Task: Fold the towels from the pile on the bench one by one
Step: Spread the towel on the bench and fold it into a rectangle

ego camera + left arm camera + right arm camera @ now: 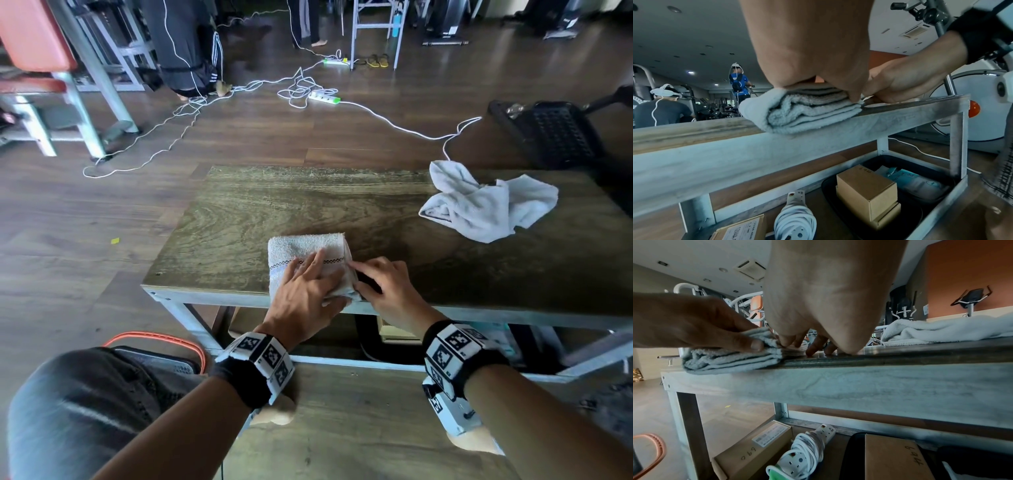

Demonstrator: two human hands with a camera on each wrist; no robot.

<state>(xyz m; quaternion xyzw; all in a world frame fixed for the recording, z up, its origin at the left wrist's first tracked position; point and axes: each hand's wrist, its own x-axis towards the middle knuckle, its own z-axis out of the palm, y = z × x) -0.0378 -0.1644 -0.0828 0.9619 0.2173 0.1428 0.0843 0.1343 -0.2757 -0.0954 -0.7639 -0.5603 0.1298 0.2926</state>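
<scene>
A folded pale towel (301,248) with a dotted stripe lies at the near edge of the wooden bench (239,212). My left hand (308,274) lies flat on top of it, fingers straight, pressing it down. My right hand (358,277) is at the towel's right edge, with forefinger and thumb pinching the stacked layers there. The left wrist view shows the folded towel's (797,110) layered end under my palm. In the right wrist view my curled fingers (789,340) meet the towel (731,360). One crumpled white towel (486,205) lies at the bench's far right.
White cables and power strips (323,96) trail over the floor beyond the bench. A black crate (555,133) stands at the far right and a gym machine (85,85) at the far left. Cardboard boxes (867,193) and a coiled extension lead (795,222) sit under the bench.
</scene>
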